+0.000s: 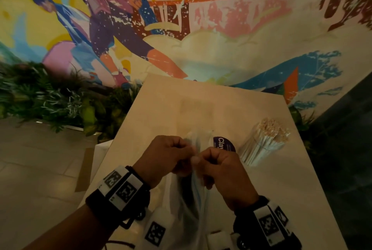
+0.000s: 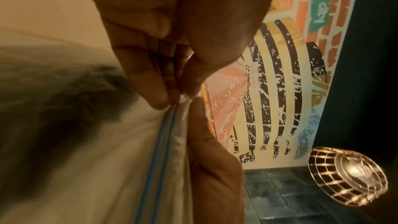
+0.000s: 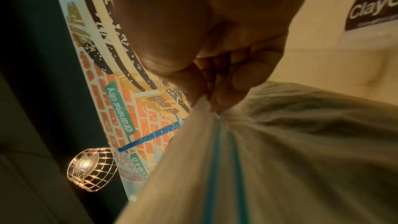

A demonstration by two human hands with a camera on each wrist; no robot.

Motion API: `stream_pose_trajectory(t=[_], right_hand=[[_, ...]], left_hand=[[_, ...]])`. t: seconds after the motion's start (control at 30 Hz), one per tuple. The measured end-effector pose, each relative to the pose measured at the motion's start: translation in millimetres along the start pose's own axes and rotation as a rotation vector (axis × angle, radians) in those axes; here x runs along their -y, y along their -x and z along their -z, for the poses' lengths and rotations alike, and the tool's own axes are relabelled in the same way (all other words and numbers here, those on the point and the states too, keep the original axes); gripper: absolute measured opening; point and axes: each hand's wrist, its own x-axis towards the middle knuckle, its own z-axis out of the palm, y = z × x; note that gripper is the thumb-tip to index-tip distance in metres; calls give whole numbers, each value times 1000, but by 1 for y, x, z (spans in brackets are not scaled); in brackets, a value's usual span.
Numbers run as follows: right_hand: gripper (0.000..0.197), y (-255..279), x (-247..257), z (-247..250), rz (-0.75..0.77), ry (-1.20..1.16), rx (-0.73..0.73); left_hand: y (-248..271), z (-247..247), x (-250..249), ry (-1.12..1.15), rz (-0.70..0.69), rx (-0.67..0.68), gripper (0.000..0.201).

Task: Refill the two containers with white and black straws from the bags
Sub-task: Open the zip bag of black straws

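Up close, the clear zip bag (image 1: pixel 193 205) was thin, soft plastic, crumpled and cloudy, with two blue seal lines running along its mouth, and a dark mass showed dimly through its wall. It stood raised over the near end of the table (image 1: pixel 181 108), a pale, smooth rectangular top. The left hand (image 1: pixel 167 157) had its fingers curled and pinched one lip of the bag's mouth between thumb and fingertips (image 2: pixel 159 94); the right hand (image 1: pixel 221 171) was curled the same way and pinched the opposite lip, the two hands nearly touching at the seam. In the right wrist view the plastic gathered into tight folds where the fingertips (image 3: pixel 217 101) nipped it. To the right of the hands, on the table, lay one bundle of white straws (image 1: pixel 265 141), thin paper-wrapped tubes packed close, their round open ends fanned toward the far side, lying tilted inside clear wrap. Just behind the right hand a round dark sticker (image 1: pixel 224 144) with white lettering showed on a pale surface. Each wrist wore one black band carrying white blocks printed with square black codes. Behind the table stood a painted mural wall (image 1: pixel 221 28), flat and speckled, with leafy green plants (image 1: pixel 50 96) at its foot.
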Motion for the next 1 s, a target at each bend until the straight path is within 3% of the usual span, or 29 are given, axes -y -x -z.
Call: stream_pose_trajectory(t=[0.23,0.4,0.5,0.6,0.73,1.0], right_hand=[[19,-4,-5,9,-196,-136,79],[16,-15,-1,5,-29,98,2],[14,-22,2,3,8,94,-49],[17,-21,3,0,-10,88,-33],[17,-21,3,-4,-21,69,-28],[19,-18,-6,-12,-170,-226,-34]], left_hand=[[0,-3,7,99,51,68,24],[4,-7,5,-21,2,101,23],[4,-5,2,-53,14,71,34],[4,-4,-1,-71,-9,1,18],[0,-5,-2,-91,-61,-70,18],[3,-13,9,56,-36,-105,26]])
